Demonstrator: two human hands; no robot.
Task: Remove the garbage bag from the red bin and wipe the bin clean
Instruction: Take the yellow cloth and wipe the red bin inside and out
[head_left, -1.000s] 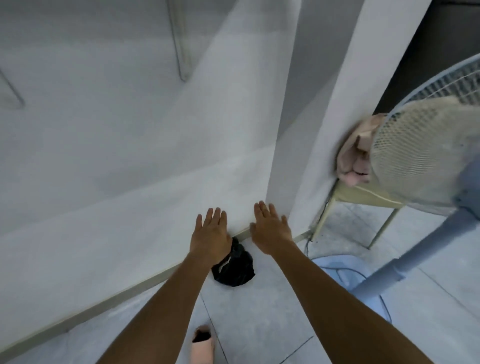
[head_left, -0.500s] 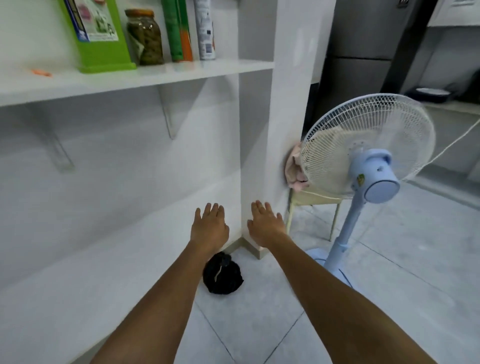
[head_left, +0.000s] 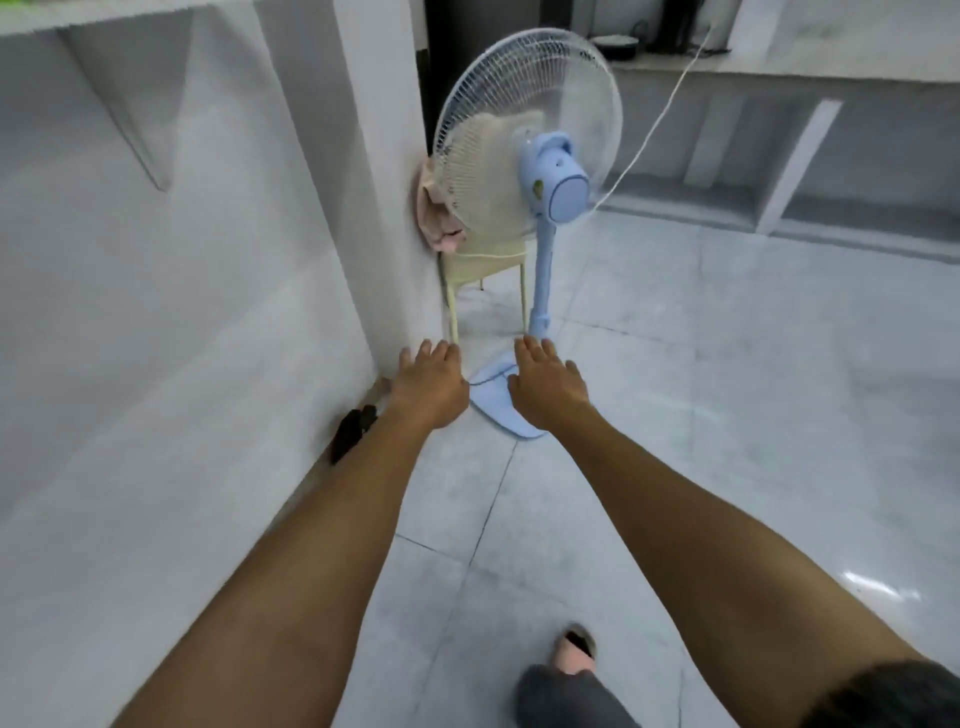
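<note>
Both arms are stretched out ahead of the person, palms down. The left hand (head_left: 428, 387) and right hand (head_left: 548, 392) are close together but not touching, fingers spread, and neither one holds anything. They hover over the tiled floor (head_left: 701, 415) in front of the fan (head_left: 530, 140), whose blue base (head_left: 498, 402) shows between and just beyond them.

A small black bag (head_left: 353, 428), crumpled, lies on the floor against the foot of the wall (head_left: 182, 312), left of the left forearm and partly hidden by it. I take that to be the garbage bag, already out of the bin, though I can't be sure. The red bin itself is nowhere in view.

So the bag step looks done and the wiping hasn't begun: no cloth in either hand, no bin at hand. This seems a moment between steps, with the person on the move; a slippered foot (head_left: 574, 652) shows near the bottom edge.

Next, I'd say, comes finding the bin and something to wipe with. A pinkish cloth (head_left: 434, 221) hangs on the chair (head_left: 485, 273) behind the fan, against the pillar (head_left: 379, 156), and might serve. Reaching it means going round the fan's base and minding its cord (head_left: 654, 124) running off to the far right.
</note>
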